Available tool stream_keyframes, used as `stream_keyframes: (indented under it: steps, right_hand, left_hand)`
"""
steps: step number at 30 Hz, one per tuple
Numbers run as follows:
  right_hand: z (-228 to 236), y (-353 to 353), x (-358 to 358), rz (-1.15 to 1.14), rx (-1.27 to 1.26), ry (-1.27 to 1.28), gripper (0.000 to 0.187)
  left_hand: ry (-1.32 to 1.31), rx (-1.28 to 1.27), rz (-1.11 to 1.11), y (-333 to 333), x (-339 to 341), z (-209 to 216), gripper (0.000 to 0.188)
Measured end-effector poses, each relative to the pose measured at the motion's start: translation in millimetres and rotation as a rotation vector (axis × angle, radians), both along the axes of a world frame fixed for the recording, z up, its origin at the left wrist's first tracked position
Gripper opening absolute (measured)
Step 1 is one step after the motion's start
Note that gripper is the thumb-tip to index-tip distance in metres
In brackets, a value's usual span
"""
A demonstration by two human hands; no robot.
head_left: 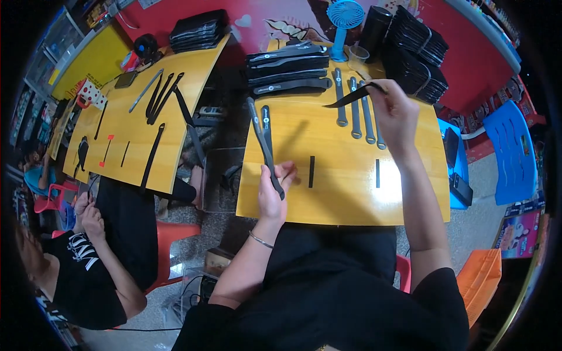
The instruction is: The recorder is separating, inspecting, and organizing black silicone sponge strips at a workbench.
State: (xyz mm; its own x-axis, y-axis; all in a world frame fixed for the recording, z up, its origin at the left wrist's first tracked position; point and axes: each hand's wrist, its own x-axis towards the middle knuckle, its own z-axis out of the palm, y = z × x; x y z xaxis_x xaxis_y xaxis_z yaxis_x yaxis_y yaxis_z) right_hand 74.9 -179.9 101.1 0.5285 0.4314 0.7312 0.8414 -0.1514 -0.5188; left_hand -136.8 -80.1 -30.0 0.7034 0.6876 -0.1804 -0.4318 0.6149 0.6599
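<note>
Black, light, flexible strap (355, 96) is pinched endwise by right hand (393, 112) above table (345, 199); left hand (274, 196) clasps another strap (266, 152).

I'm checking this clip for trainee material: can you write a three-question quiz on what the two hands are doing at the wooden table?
1. True or false: the left hand grips the lower end of a long black strap.
2. What does the right hand hold? A) a blue fan B) a thin black strip C) a clear cup
3. Fill in: four grey straps lie side by side on the ____ table.

Key: 1 true; 2 B; 3 wooden.
</note>
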Motion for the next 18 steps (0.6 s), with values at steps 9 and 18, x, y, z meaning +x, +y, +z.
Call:
stream_keyframes:
  steps: [9,18]
  right_hand:
    - [-31,31,-33,0.011,-0.244,-0.356,0.01]
    - [-101,56,-69,0.069,-0.739,-0.167,0.023]
  left_hand:
    - [0.058,0.192,0.229,2,0,1,0.043]
    - [-0.019,0.252,0.226,0,-4,7,0.044]
